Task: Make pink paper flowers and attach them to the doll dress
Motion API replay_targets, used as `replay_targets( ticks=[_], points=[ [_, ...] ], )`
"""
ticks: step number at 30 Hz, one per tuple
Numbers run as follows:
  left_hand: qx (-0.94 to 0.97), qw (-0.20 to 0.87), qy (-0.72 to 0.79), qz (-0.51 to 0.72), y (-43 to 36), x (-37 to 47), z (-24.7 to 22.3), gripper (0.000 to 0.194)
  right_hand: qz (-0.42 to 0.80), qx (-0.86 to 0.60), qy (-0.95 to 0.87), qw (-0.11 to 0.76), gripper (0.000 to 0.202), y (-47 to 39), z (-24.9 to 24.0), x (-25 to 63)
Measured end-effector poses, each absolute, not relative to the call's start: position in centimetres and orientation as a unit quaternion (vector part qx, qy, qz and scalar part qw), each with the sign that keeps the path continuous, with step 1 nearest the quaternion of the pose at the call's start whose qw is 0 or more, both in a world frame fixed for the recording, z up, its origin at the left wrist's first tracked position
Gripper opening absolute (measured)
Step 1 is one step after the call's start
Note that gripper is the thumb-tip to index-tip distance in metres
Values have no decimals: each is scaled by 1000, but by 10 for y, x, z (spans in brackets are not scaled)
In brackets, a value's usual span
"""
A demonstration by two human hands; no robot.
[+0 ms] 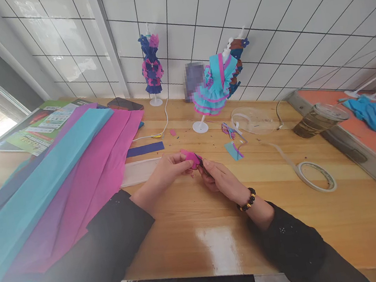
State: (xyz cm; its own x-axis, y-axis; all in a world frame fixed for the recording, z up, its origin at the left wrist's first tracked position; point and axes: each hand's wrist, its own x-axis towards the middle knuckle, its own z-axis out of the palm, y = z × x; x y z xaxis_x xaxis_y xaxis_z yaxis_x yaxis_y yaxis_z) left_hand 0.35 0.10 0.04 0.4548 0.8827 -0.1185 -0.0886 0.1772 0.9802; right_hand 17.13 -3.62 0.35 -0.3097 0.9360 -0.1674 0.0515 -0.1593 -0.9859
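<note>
1 magenta paper piece (192, 158) is pinched in the left hand (171, 167), while the right hand (222, 180) grips dark scissors (203, 167) against it, above the wooden table (172, 229).

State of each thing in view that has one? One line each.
Left hand, closed on paper
Right hand, closed on scissors
Pink paper, held, blades against it
Scissors, held; open or shut unclear
Tape, lying flat, strip pulled out
Cup, lidded, dark liquid inside
Phone, lying flat
Turquoise dress, on a stand
Navy dress, on a stand
</note>
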Motion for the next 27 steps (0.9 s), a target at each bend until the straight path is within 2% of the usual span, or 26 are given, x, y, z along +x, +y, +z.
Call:
replay_targets(
  ticks=[14,22,27],
  points=[
    [625,607,382,307,6,-6,6,17,555,-472,-606,318,42,-37,4,175],
    [623,631,373,271,5,-10,11,27,523,-478,-639,298,43,-36,3,178],
    [621,641,371,259,4,-12,15,25,524,-481,-639,292,43,-36,2,179]
  ],
)
